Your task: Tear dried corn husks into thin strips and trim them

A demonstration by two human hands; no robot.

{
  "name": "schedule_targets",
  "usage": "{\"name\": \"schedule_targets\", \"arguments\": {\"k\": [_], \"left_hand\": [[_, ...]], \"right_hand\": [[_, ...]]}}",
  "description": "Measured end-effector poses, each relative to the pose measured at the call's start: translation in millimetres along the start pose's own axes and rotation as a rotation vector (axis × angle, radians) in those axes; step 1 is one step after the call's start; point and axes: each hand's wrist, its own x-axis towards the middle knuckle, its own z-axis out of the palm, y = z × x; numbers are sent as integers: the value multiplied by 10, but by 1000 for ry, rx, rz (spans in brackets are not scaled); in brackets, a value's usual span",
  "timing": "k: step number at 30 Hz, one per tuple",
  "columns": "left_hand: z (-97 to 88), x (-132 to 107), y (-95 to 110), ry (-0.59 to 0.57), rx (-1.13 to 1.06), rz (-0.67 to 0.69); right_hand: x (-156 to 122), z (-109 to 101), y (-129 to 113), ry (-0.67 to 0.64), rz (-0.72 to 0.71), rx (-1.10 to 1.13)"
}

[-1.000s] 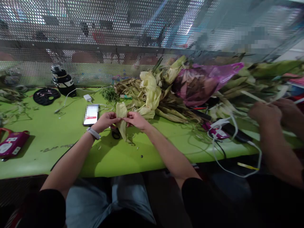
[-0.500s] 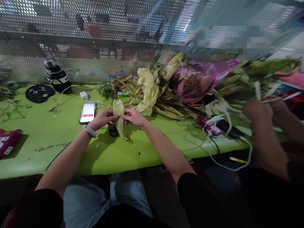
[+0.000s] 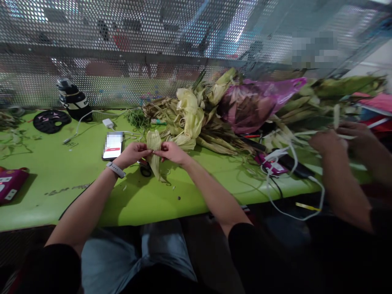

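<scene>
A pale yellow-green corn husk (image 3: 154, 141) is held upright over the green table, narrowed at its middle. My left hand (image 3: 136, 152) pinches it there from the left, thumb and fingers together. From the other side my right hand (image 3: 171, 152) grips the same narrow spot, its fingertips almost meeting those of the left. Whether a thread lies between the fingertips is too small to tell. Below the husk, partly hidden by it, lie scissors with dark handles (image 3: 145, 170). A phone with a lit screen (image 3: 112, 146) rests beside my left wrist.
Behind my hands spreads a heap of dried husks (image 3: 190, 114) with a purple plastic bag (image 3: 251, 102). A black bottle (image 3: 73, 100) stands at back left. White cables (image 3: 295, 157) and a power bank lie right, near a co-worker's hands (image 3: 330, 143) holding husk strips. Perforated metal mesh (image 3: 122, 53) closes the back.
My hands stay at the husk's middle, with the right fingers shifted slightly. The husk's top has tilted a little right. The co-worker's hands have moved slightly with their strips.
</scene>
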Motion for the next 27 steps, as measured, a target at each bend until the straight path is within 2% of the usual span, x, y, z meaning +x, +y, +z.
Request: {"name": "schedule_targets", "arguments": {"k": [6, 14, 19, 27], "left_hand": [[33, 14, -18, 39, 49, 4], [63, 51, -100, 127, 187, 57], [54, 44, -102, 67, 213, 32], [71, 44, -101, 153, 322, 94]], "right_hand": [[2, -8, 30, -2, -26, -129], [-14, -1, 118, 97, -154, -406], [-28, 15, 99, 108, -169, -441], [-45, 37, 66, 106, -152, -538]]}}
